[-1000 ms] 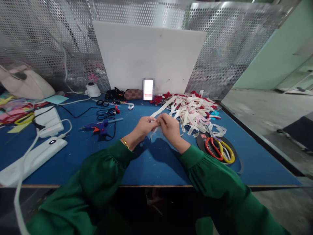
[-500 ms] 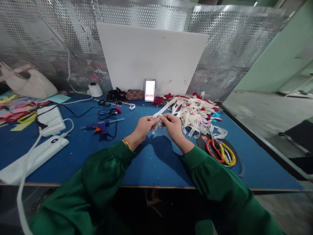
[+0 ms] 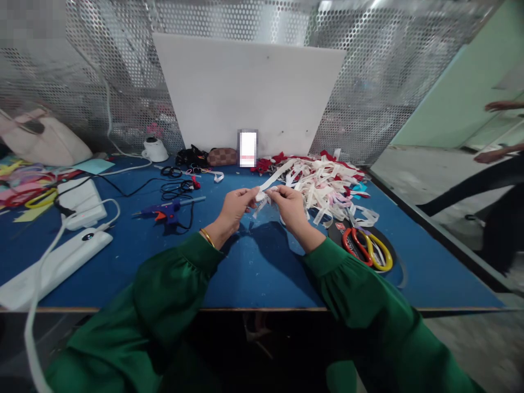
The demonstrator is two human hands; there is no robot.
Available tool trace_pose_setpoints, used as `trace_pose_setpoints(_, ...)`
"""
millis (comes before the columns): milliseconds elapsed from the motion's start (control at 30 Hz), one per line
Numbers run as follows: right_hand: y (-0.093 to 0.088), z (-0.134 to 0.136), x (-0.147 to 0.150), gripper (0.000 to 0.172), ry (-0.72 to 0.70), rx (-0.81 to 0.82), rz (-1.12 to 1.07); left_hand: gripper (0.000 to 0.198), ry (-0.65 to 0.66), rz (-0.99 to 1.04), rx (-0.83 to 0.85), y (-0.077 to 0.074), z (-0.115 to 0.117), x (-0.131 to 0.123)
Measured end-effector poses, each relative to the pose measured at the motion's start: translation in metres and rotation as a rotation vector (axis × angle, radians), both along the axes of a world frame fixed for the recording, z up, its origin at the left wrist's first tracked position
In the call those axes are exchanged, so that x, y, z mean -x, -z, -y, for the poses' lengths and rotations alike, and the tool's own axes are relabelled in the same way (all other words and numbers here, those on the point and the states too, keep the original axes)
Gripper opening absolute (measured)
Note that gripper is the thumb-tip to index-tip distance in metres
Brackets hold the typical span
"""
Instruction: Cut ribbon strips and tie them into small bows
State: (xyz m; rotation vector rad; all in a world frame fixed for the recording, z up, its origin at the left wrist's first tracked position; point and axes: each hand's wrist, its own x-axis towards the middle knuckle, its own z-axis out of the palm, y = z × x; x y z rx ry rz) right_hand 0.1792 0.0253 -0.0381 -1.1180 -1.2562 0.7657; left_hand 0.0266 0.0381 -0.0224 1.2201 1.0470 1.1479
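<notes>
My left hand (image 3: 235,210) pinches a white ribbon (image 3: 275,176) between thumb and fingers, above the blue table. Close beside it, my right hand (image 3: 291,208) is closed on the same ribbon, fingertips a little apart from the left ones. One length of the ribbon runs up and right toward the pile of ribbon strips (image 3: 327,183); a short piece hangs below the fingers. Whether it is folded or knotted between the hands is too small to tell. Right of my right hand lie red-handled scissors (image 3: 357,246) and yellow-handled scissors (image 3: 381,253) on a dark round pad.
A blue glue gun (image 3: 166,210) with its cord lies left of my hands. White power strips (image 3: 61,267) and colourful ribbons (image 3: 28,185) are further left. A phone (image 3: 248,148) leans on the white board (image 3: 249,93). Another person's legs (image 3: 462,188) show beyond the table's right edge.
My fingertips have moved slightly apart, and more of the white ribbon shows between them. A person has come into view at the right. The view has shifted a little.
</notes>
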Motion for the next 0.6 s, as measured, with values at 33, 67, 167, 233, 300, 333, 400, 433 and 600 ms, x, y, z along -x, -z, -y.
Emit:
trace_pose_setpoints(33,0.0,0.0,0.0,0.024,-0.005,0.002,-0.003,0.038,-0.007,-0.013,-0.018,0.0,0.0,0.0)
trace_pose_setpoints(67,-0.001,0.001,0.001,0.024,-0.015,0.008,-0.003,0.037,-0.02,-0.028,-0.037,0.0,0.0,0.0)
trace_pose_setpoints(167,-0.002,0.002,0.003,0.026,-0.071,0.059,-0.007,0.035,-0.065,-0.048,-0.101,-0.001,0.001,-0.002)
trace_pose_setpoints(233,-0.003,0.003,0.004,0.025,-0.1,0.085,-0.021,0.037,-0.077,-0.049,-0.131,-0.001,0.002,-0.003)
trace_pose_setpoints(300,-0.003,0.004,0.005,0.023,-0.098,0.08,-0.035,0.038,-0.069,-0.058,-0.138,-0.001,0.003,-0.004)
trace_pose_setpoints(333,-0.003,0.004,0.005,0.021,-0.091,0.071,-0.04,0.039,-0.059,-0.067,-0.135,-0.001,0.004,-0.004)
trace_pose_setpoints(400,-0.003,0.004,0.005,0.019,-0.069,0.058,-0.057,0.039,-0.027,-0.091,-0.126,-0.001,0.005,-0.005)
trace_pose_setpoints(433,-0.004,0.004,0.005,0.018,-0.061,0.059,-0.077,0.038,-0.012,-0.097,-0.118,-0.001,0.006,-0.006)
trace_pose_setpoints(600,-0.006,0.006,0.011,0.022,-0.076,0.169,-0.275,0.034,0.041,-0.083,-0.114,-0.001,0.008,-0.009)
